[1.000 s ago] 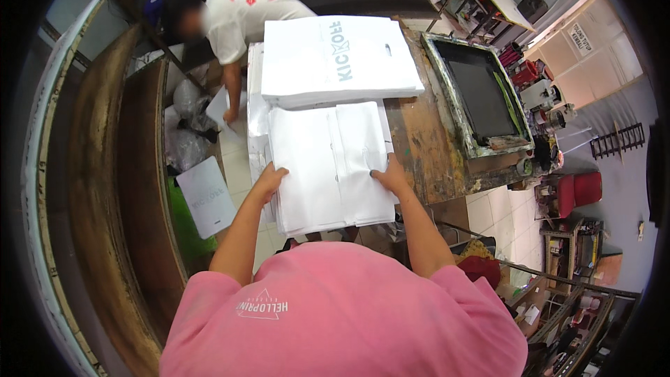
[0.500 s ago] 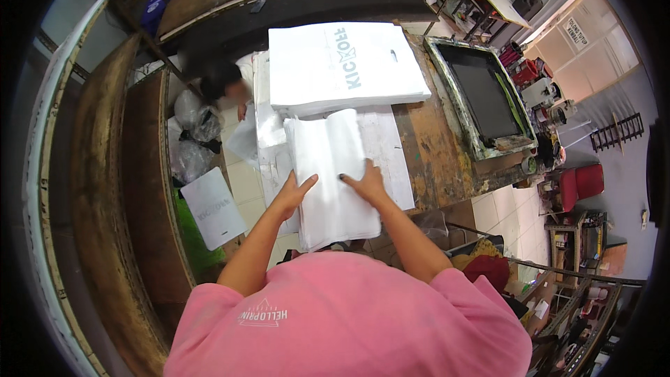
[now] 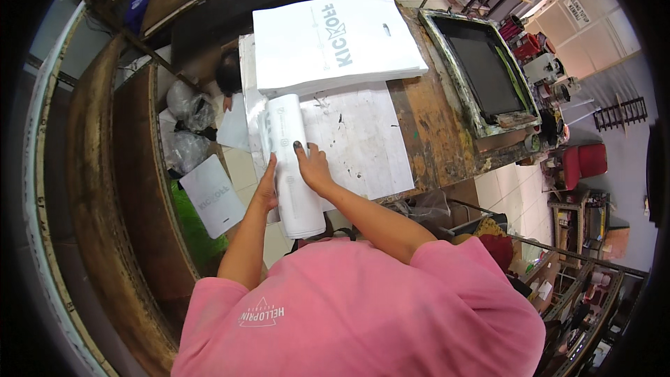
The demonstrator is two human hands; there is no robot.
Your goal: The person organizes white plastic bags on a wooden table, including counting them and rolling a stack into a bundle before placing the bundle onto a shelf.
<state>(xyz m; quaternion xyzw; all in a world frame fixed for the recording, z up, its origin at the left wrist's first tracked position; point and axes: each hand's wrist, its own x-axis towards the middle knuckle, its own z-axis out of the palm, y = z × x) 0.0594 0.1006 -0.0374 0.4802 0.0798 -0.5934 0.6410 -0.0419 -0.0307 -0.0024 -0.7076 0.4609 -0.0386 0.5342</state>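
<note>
A bundle of white plastic bags, folded over lengthwise into a thick roll, stands between my hands at the table's near left edge. My left hand grips its left side, thumb uppermost, with the other fingers partly hidden. On the right side my right hand is wrapped round the bundle, its dark-stained thumb pressing on top. Just beyond lies a thick stack of white bags with grey printing and a small handle slot. Under these, a paint-spotted white sheet covers part of the wooden table.
A framed printing screen lies on the table's right, with ink pots beyond it. At left, another person's head shows near clear plastic bags. A single printed bag lies by the brown shelf boards.
The bundle was spread wide and is now folded narrow, its printed side showing. My right hand has moved left with it, and both hands are closer together.
</note>
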